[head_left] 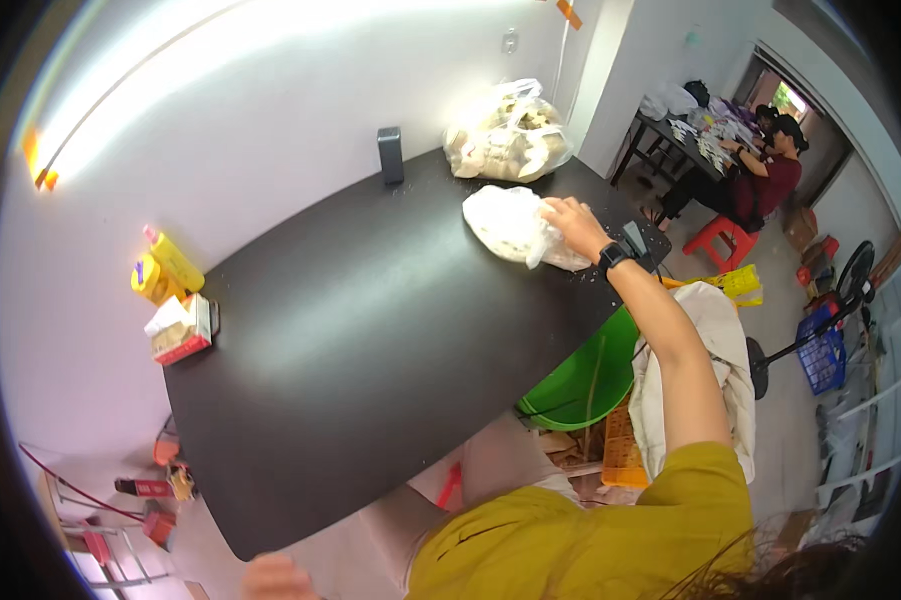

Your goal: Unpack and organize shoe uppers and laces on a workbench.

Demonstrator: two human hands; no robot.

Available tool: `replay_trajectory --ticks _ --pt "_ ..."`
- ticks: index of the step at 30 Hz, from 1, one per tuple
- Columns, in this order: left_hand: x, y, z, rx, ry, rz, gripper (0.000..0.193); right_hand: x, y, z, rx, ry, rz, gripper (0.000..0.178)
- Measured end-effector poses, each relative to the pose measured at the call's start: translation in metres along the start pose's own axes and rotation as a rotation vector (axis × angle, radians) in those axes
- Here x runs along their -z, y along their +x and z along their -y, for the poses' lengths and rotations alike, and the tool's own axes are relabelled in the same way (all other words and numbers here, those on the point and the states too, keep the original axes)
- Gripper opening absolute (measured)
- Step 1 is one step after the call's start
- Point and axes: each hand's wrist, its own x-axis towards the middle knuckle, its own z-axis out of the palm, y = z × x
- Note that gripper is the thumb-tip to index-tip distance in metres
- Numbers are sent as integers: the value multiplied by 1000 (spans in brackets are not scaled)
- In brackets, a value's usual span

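At the far right of the dark table (350, 350) lies a white plastic bag (500, 220) with pale contents that I cannot make out. My right hand (574, 226), with a black watch on its wrist, has its fingers curled on the bag's right side, gripping the plastic. Behind it stands a larger clear plastic bag (510, 140), full of pale pieces and apart from my hand. Only part of my left hand (278, 578) shows, blurred at the lower edge beyond the table's near left corner. Its fingers cannot be made out.
A dark upright box (391, 156) stands by the wall. At the table's left are a tissue box (184, 334) and yellow bottles (176, 263). A green tub (585, 385), an orange crate (624, 450) and pale cloth (705, 335) sit below right. People (775, 175) sit at another table.
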Motion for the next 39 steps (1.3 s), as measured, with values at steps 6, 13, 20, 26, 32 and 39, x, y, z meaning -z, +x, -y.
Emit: replay_trajectory --ticks 6,13,20,26,32,39 --pt "-33 31 5 -87 -289 448 74 -9 36 10 -456 -361 139 41" --pt "-54 45 19 -185 -282 260 63 53 22 9 -413 27 143 53" --pt "-63 60 34 -271 -255 168 51 117 -25 22 -416 337 151 42" --pt "-73 80 33 -335 -181 85 42 108 -35 18 -428 327 147 32" --pt "-91 107 30 -389 18 -214 33 5 -3 10 -337 449 -262 34" --pt "-144 183 63 -21 301 -534 24 -38 7 33 -443 496 -136 15"
